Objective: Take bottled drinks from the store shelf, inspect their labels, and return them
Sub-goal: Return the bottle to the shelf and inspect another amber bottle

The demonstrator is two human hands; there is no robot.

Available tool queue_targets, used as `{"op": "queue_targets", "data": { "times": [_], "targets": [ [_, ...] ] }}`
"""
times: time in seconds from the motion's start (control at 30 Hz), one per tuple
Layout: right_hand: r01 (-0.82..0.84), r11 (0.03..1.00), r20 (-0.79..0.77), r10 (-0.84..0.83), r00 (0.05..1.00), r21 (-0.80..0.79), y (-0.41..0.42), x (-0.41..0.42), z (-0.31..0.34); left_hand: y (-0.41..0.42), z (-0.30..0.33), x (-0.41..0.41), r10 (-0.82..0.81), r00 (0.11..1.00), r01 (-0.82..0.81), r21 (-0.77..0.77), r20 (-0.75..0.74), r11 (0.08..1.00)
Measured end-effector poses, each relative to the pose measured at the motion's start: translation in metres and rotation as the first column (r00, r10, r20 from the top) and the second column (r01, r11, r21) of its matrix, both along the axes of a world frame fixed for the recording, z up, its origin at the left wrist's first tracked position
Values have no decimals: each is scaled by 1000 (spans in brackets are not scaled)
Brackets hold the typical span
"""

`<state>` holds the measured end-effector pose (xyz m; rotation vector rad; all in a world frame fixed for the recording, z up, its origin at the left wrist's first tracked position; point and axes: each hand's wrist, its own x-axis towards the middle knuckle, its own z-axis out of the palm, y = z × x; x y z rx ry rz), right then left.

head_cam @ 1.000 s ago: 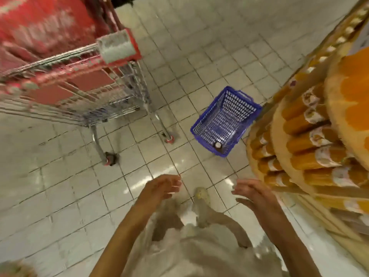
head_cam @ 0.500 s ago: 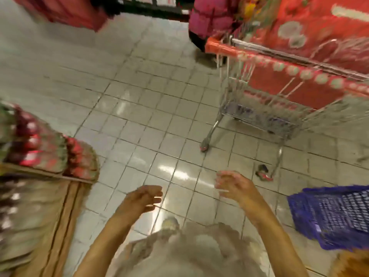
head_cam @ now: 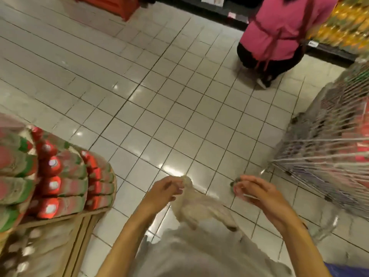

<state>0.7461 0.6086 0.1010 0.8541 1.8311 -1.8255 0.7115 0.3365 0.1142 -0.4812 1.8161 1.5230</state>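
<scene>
Down at my left, the red-capped bottles [head_cam: 52,184] have swung closer into view, while the blue basket has slid almost out at the lower right — I'm turning toward this display. Both my left hand [head_cam: 163,189] and right hand [head_cam: 257,193] hang loosely curled, holding nothing. The bottles lie stacked on their sides, long axes roughly level, caps pointing out toward the aisle — apart from my left hand, not yet within reach. A shopping cart [head_cam: 327,156] stands at my right.
</scene>
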Motion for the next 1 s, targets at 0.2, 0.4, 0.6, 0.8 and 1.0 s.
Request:
{"op": "queue_targets", "data": {
  "times": [0.2, 0.4, 0.6, 0.8, 1.0],
  "targets": [
    [-14, 1000, -65, 16, 998, 26, -43, -227, 30, -59, 35, -196, 219, 975, -219, 3, 26, 976],
    [-142, 990, -152, 144, 978, 24, -101, -449, 32, -125, 32, -400, 259, 964, -264, -114, -57, 958],
    [-32, 999, -214, 33, 976, 10, -129, -647, 40, -127, 49, -657, 67, 985, -88, -132, -158, 987],
    [242, 970, -128, -241, 962, -13, -94, -789, 46, -57, 73, -890, -259, 943, 239, -117, -209, 964],
    [376, 927, -55, -376, 925, -4, -13, -951, 13, 26, 42, -1072, -311, 939, 300, -91, -146, 950]
  ]
}}
